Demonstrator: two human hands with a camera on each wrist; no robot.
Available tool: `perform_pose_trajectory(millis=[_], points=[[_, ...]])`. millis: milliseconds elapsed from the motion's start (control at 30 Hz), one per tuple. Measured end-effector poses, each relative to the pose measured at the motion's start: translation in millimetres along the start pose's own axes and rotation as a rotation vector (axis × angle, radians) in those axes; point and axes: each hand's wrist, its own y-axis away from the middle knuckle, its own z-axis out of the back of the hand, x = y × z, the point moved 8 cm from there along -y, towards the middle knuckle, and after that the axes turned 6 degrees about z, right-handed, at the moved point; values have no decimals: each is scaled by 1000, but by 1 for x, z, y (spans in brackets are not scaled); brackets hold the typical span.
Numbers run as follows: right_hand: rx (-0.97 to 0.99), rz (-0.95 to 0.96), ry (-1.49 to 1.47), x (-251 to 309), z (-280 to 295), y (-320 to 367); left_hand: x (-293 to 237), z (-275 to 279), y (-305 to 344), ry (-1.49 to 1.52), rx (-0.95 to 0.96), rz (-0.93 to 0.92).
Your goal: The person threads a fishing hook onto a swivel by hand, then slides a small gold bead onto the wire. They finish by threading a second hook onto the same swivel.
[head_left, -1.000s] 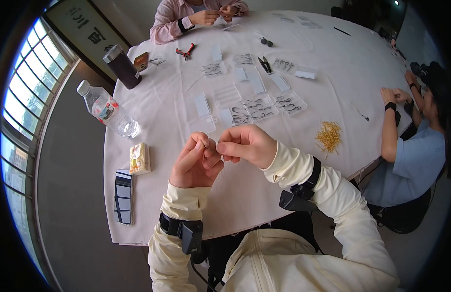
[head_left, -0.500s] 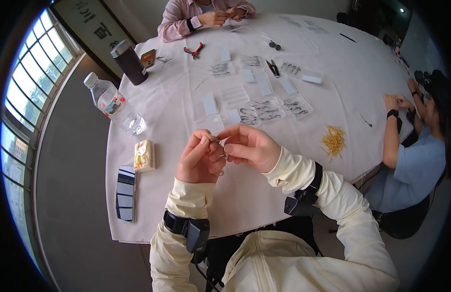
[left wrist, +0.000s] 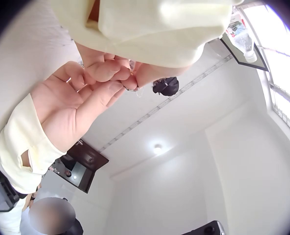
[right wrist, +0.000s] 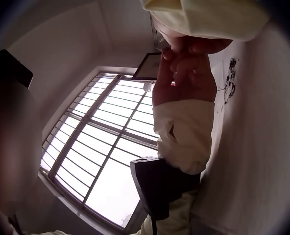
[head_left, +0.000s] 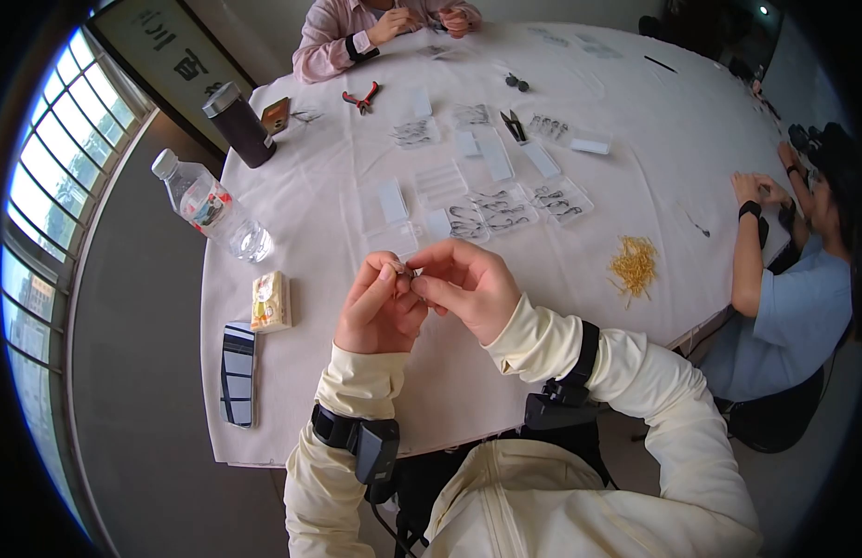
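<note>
My left hand (head_left: 373, 312) and right hand (head_left: 473, 290) meet fingertip to fingertip above the near part of the table. Between the left thumb and fingers is a small dark metal piece, largely covered, that looks like a fishing hook (left wrist: 130, 89). A thin clear line loops beside it in the left wrist view. The right thumb and index finger pinch at the same spot. Just beyond the hands, clear plastic boxes (head_left: 440, 184) stand on the cloth, some with dark hooks (head_left: 505, 212) inside.
A yellow pile of thin strips (head_left: 634, 265) lies to the right. At left are a water bottle (head_left: 212, 214), a dark flask (head_left: 240, 128), a tissue pack (head_left: 270, 302) and a phone (head_left: 238, 377). Red-handled pliers (head_left: 361, 98) and black cutters (head_left: 513, 126) lie farther back. Two people sit around.
The right hand has turned, its wrist shifting left, and its fingertips have closed in on the left ones. Loops of the small metal piece visible half a second ago are now mostly covered.
</note>
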Motion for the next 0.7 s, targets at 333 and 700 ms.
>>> perform_pose_trajectory(millis=[333, 700], points=[[17, -16, -53, -9, 3, -1, 2, 1, -1, 44, 94, 23], [24, -141, -37, -9, 3, 0, 1, 3, 0, 90, 119, 19]])
